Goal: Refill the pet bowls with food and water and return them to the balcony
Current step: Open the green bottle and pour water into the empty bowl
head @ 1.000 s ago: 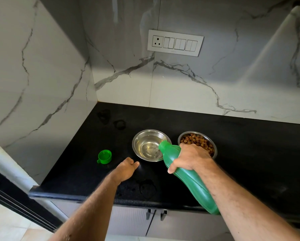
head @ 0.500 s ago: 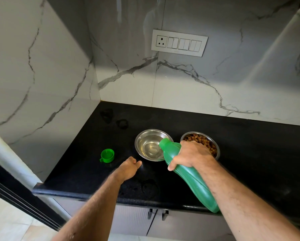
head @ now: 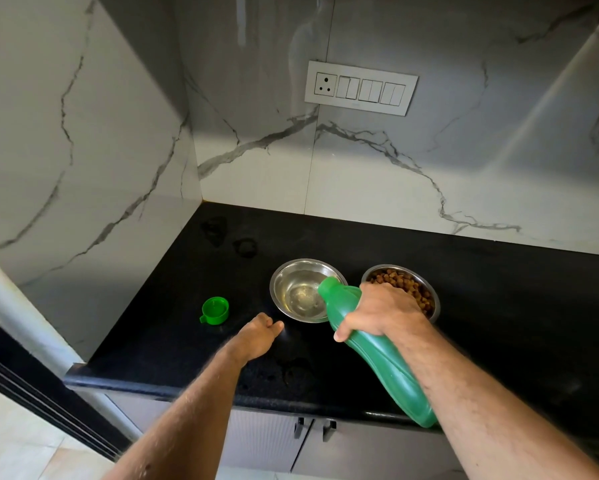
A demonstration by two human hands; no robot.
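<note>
My right hand (head: 383, 311) is wrapped around the upper part of the green bottle (head: 377, 355), fingers closed tight on it. The bottle is tipped well over, its long axis running from its base near the counter's (head: 499, 306) front edge up and left to its open mouth, which points down over the near rim of the steel water bowl (head: 300, 289). Just right of that sits the food bowl (head: 403, 289), full of brown kibble. My left hand (head: 260, 336) rests loosely curled on the counter, holding nothing, between the bowl and the green cap (head: 215, 310).

White grey-veined marble walls (head: 377, 174); black countertop (head: 499, 306); white switch panel (head: 360, 88) on back wall; grey cabinet doors (head: 263, 441) below.
</note>
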